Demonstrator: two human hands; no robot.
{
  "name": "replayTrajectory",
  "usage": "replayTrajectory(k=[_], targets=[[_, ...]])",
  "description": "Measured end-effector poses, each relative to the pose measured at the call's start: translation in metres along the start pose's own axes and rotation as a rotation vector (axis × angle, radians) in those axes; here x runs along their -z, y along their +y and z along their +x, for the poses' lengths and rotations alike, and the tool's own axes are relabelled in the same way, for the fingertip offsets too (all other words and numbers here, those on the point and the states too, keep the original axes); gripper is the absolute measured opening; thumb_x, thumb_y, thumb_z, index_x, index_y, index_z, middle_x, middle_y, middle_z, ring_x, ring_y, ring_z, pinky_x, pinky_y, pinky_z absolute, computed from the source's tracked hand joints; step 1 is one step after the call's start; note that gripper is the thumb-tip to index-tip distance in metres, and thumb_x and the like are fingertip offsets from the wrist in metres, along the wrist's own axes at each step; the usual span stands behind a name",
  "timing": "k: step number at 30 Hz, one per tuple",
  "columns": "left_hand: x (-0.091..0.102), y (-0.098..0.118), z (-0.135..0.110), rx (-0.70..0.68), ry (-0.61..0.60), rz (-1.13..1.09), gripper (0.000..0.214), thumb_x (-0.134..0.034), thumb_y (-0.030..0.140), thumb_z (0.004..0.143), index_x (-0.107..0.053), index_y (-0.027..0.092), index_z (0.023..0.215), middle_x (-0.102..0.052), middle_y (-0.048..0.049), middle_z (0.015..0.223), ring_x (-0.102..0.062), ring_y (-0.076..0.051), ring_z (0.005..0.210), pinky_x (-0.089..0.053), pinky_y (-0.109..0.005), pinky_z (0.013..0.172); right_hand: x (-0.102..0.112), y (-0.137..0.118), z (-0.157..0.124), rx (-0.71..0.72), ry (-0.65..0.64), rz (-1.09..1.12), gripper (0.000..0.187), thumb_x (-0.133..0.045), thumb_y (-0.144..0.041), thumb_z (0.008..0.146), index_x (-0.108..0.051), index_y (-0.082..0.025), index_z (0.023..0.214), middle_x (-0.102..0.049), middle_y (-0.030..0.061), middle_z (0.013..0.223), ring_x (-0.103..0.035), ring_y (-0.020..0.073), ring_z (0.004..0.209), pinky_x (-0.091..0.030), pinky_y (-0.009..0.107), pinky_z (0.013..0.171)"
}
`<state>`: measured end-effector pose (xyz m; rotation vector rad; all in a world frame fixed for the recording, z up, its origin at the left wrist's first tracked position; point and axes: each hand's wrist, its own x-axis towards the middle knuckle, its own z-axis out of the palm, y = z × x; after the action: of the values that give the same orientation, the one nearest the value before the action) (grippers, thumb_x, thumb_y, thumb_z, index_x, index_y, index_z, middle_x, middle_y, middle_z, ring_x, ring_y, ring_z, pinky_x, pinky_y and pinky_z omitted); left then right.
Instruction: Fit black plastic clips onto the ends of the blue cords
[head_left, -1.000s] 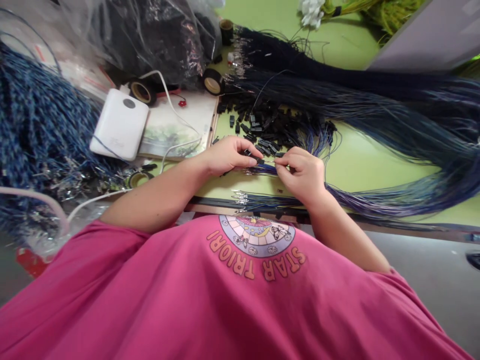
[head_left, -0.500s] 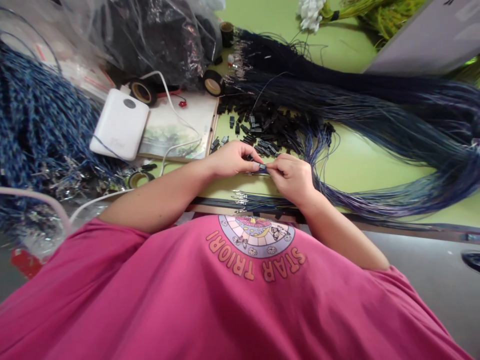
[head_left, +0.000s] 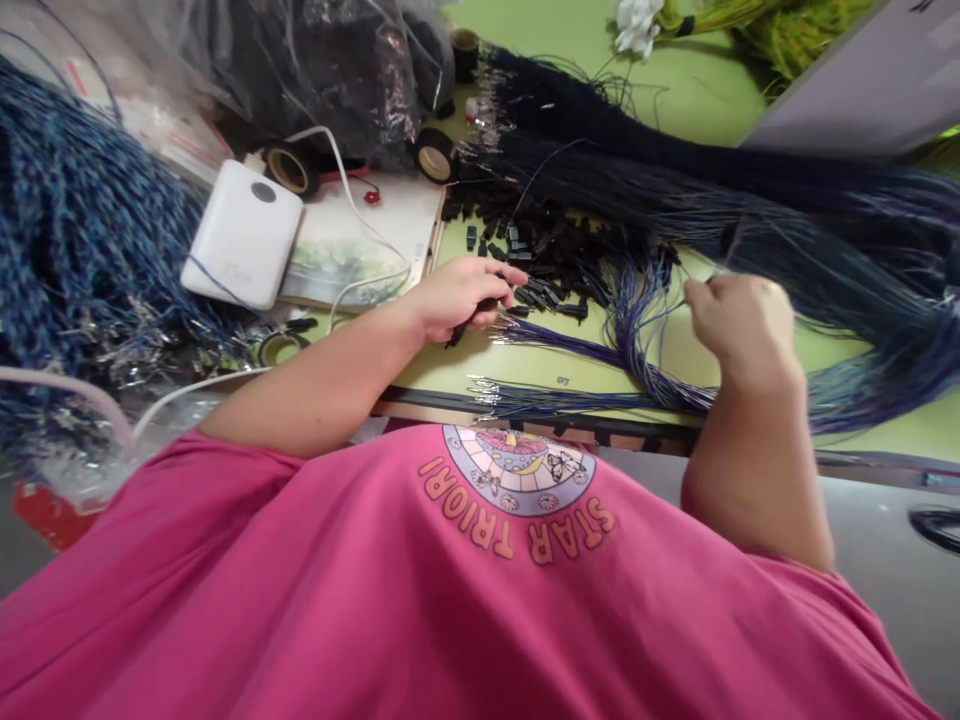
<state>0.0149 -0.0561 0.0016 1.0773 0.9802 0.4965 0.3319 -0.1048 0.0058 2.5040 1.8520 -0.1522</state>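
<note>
Near the front edge of the green desk (head_left: 697,90), my left hand (head_left: 457,295) rests with its fingers curled narrowly around a small black connector (head_left: 486,304). My right hand (head_left: 739,320) is lifted off to the right side and closed in a fist. It seems to pinch one thin wire (head_left: 679,293), though blur hides the grip. Between my hands, a purple-blue wire bundle (head_left: 637,340) fans across the desk. Just behind my left hand lies a pile of loose black connectors (head_left: 555,245), so plenty appear unfitted. Along the front edge lies a row of wires with bare metal tips (head_left: 525,395), not yet capped. By my judgement much of the work remains. A white power bank (head_left: 244,235) sits toward the left edge.
</note>
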Motion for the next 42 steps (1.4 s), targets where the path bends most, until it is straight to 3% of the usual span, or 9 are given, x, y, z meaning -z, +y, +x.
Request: replayTrajectory(k=[4,9,11,14,16,20,27,32,42], targets=[[0.0,0.002,-0.001,0.028,-0.047,0.006,0.011,-0.053,0.014,0.092,-0.059,0.013,0.101,-0.065,-0.0036,0.072,-0.037,-0.002,0.038,-0.021,-0.022,0.042,-0.006,0.006,0.009,-0.149,-0.17,-0.155,0.057,-0.039,-0.055,0.095,-0.074,-0.01,0.094,-0.069,0.0262,0.102,-0.063,0.0337,0.091,-0.037,0.041,0.07],[-0.003,0.006,-0.006,0.006,-0.049,0.054,0.005,-0.058,0.014,0.09,-0.061,0.011,0.088,-0.068,-0.005,0.078,-0.036,0.0,0.039,-0.019,-0.021,0.043,0.012,-0.016,-0.017,-0.011,0.146,-0.1,0.052,-0.042,-0.051,0.096,-0.076,-0.012,0.088,-0.069,0.0183,0.081,-0.063,0.0292,0.079,-0.034,0.038,0.065],[-0.003,0.005,-0.006,-0.015,-0.035,0.071,0.007,-0.061,0.012,0.088,-0.065,0.011,0.094,-0.064,-0.001,0.071,-0.036,0.001,0.04,-0.019,-0.02,0.044,0.011,-0.037,-0.037,0.206,0.183,0.027,0.037,-0.053,-0.044,0.093,-0.074,-0.016,0.085,-0.072,0.0117,0.082,-0.062,0.0233,0.078,-0.037,0.034,0.067],[-0.001,0.001,-0.005,-0.036,-0.06,0.111,0.015,-0.063,0.013,0.087,-0.068,0.011,0.101,-0.054,0.0038,0.058,-0.035,0.0,0.04,-0.02,-0.02,0.045,-0.007,-0.078,-0.067,0.812,-0.143,0.227,0.02,-0.057,-0.03,0.091,-0.074,-0.021,0.097,-0.072,0.006,0.097,-0.062,0.0188,0.091,-0.044,0.03,0.079],[0.0,-0.003,-0.003,-0.048,-0.103,0.124,0.019,-0.063,0.014,0.087,-0.068,0.012,0.105,-0.053,0.0042,0.056,-0.037,-0.002,0.04,-0.021,-0.02,0.044,-0.022,-0.099,-0.08,0.946,-0.268,0.198,0.02,-0.054,-0.022,0.091,-0.073,-0.018,0.094,-0.07,0.007,0.092,-0.061,0.0184,0.086,-0.044,0.03,0.078],[0.002,-0.004,-0.001,-0.057,-0.155,0.117,0.016,-0.058,0.018,0.091,-0.065,0.013,0.104,-0.056,0.0031,0.058,-0.038,-0.002,0.038,-0.022,-0.019,0.043,-0.035,-0.109,-0.083,0.913,-0.297,0.296,0.023,-0.048,-0.015,0.089,-0.07,-0.016,0.083,-0.067,0.0065,0.084,-0.058,0.0165,0.078,-0.044,0.03,0.074],[0.001,0.001,-0.005,-0.03,-0.19,0.041,0.005,-0.054,0.011,0.089,-0.053,0.015,0.089,-0.065,0.0001,0.065,-0.041,-0.003,0.036,-0.022,-0.018,0.04,-0.016,-0.098,-0.073,0.705,-0.197,0.629,0.012,-0.055,-0.013,0.075,-0.066,-0.017,0.075,-0.064,0.0,0.071,-0.054,0.011,0.064,-0.041,0.025,0.065],[0.0,-0.005,-0.001,-0.038,-0.263,0.103,0.006,-0.059,0.018,0.09,-0.058,0.014,0.087,-0.059,0.0019,0.057,-0.041,-0.003,0.037,-0.025,-0.018,0.041,-0.005,-0.105,-0.064,0.796,-0.245,0.685,0.018,-0.06,-0.022,0.079,-0.071,-0.016,0.092,-0.064,-0.002,0.067,-0.053,0.0099,0.061,-0.04,0.024,0.063],[-0.005,-0.014,0.004,-0.074,-0.187,-0.016,0.016,-0.068,0.024,0.086,-0.062,0.015,0.098,-0.05,0.0068,0.055,-0.041,-0.004,0.04,-0.028,-0.019,0.044,-0.029,-0.107,-0.057,0.541,0.021,0.818,0.018,-0.059,-0.026,0.083,-0.073,-0.018,0.076,-0.072,0.0008,0.074,-0.063,0.014,0.069,-0.046,0.027,0.067]])
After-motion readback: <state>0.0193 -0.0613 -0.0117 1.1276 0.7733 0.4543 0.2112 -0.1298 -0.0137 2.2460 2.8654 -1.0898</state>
